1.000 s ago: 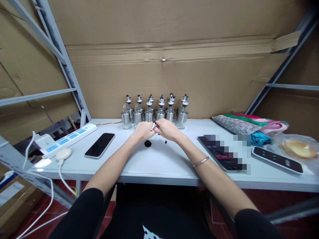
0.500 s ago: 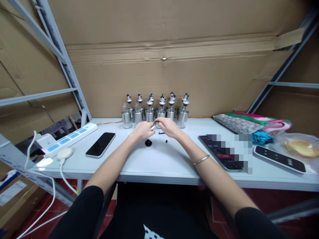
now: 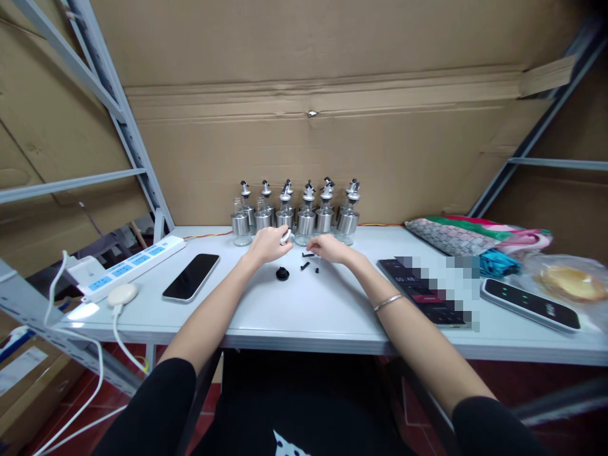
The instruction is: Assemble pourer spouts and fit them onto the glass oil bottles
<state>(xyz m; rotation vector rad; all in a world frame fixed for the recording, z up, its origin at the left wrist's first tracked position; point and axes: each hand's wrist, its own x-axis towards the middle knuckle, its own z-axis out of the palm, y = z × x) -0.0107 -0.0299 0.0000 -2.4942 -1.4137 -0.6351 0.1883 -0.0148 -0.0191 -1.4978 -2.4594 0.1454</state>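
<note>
My left hand (image 3: 270, 244) is closed around a small silvery-white pourer part (image 3: 285, 237), which sticks out between thumb and fingers. To the right, my right hand (image 3: 327, 247) hovers low over the tabletop with its fingers bent together; whether anything is between the fingertips is hidden. Just below those fingertips lies a thin black strip (image 3: 308, 254). A second black strip (image 3: 304, 266) rests a little nearer to me, beside a tiny black piece (image 3: 317, 270). Below my left hand sits a round black stopper (image 3: 282, 273).
Several steel-clad glass bottles (image 3: 348, 221) stand along the back, most with pourer tops. On the left are a phone (image 3: 192, 277) and a power strip (image 3: 137, 263). A second phone (image 3: 422, 291), a black-topped device (image 3: 531, 304) and a cloth bundle (image 3: 479, 235) lie on the right.
My hands were together and have moved apart. My right hand has shifted right and down, and a second black strip now lies on the table. The silvery part stays in my left hand.
</note>
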